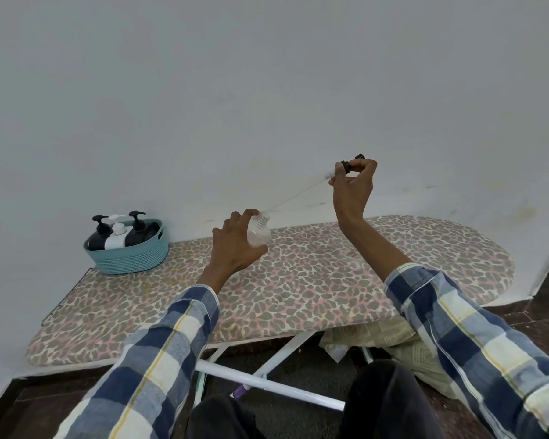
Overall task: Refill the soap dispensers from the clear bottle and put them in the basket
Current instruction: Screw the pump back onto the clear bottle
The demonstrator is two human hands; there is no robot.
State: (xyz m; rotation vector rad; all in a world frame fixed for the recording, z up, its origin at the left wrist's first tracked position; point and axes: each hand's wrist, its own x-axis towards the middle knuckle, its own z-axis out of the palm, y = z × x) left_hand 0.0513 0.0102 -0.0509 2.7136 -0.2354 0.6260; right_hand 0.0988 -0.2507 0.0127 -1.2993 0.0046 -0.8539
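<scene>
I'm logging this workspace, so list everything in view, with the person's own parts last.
Small clear plastic bottle: one, open-necked, gripped in left hand.
Black pump head with thin clear dip tube: one, pinched in right hand, tube tip near bottle mouth.
Teal woven plastic basket: one, board's far left end.
Pump dispensers: about four, black and white, in basket.
Leopard-print ironing board: one, along the white wall.
Left hand: one.
Right hand: one, raised.

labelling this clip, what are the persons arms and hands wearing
Both arms wear long plaid shirt sleeves, left sleeve and right sleeve, in navy, light blue and cream with thin yellow lines. The left hand and right hand are bare.
</scene>
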